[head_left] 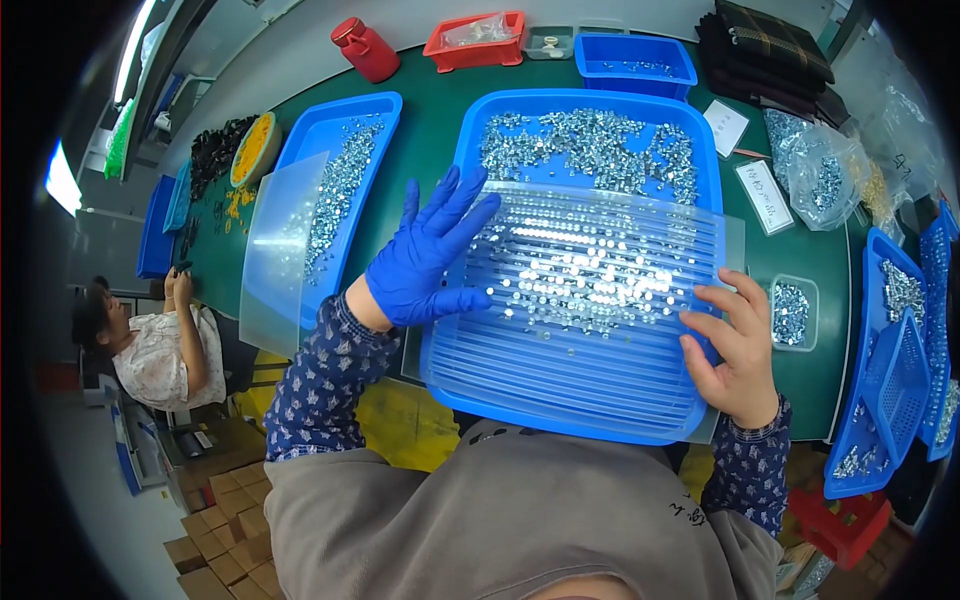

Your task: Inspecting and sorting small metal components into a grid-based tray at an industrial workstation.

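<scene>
A clear panel with parallel grooves [560,375] lies over the near part of a large blue tray [468,135]. Many small shiny silvery pieces [600,285] are scattered across its grooves, and a heap of loose ones [580,145] fills the tray's far end. My left hand [425,255], in a blue glove, is at the panel's left side with fingers spread and the thumb over the edge. At the right edge, my bare right hand [735,345] has its fingers bent and apart, the tips over the panel. Whether either hand bears the panel's weight cannot be seen.
Left of me, another blue tray [385,110] holds more shiny pieces and a translucent sheet [275,250]. A small clear box [793,312] sits to the right. Behind are a blue bin [635,50] and red container [475,42]. A person [165,350] is at the far left.
</scene>
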`<state>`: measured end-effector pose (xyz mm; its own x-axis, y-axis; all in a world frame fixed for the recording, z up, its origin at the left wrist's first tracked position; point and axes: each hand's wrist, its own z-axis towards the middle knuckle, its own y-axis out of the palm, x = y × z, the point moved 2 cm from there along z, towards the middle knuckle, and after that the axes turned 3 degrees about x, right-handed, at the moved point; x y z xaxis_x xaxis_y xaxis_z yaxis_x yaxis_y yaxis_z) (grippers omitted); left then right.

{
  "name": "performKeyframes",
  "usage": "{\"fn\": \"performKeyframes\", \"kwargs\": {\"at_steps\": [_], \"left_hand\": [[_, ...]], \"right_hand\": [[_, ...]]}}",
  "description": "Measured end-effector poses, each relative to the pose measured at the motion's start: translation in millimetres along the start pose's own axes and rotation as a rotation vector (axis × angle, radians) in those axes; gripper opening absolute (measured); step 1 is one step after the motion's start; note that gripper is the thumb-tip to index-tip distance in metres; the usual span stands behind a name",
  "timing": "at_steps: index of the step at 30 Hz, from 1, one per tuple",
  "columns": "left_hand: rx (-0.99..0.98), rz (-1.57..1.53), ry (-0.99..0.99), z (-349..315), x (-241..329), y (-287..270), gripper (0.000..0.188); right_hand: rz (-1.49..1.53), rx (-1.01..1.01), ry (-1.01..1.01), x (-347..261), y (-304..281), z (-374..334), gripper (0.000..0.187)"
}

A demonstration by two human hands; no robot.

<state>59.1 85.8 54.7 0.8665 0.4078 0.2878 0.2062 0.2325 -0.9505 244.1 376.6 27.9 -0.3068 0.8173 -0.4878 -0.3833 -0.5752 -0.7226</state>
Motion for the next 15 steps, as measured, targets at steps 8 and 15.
{"fn": "performKeyframes", "kwargs": {"at_steps": [8,15], "left_hand": [[-0.131,0.171,-0.065,-25,6,19,0.090],[-0.130,0.315,-0.048,-19,8,21,0.089]], "right_hand": [[-0.004,-0.032,0.017,1,1,-2,0.020],[-0.001,-0.036,0.023,0,2,-2,0.019]]}}
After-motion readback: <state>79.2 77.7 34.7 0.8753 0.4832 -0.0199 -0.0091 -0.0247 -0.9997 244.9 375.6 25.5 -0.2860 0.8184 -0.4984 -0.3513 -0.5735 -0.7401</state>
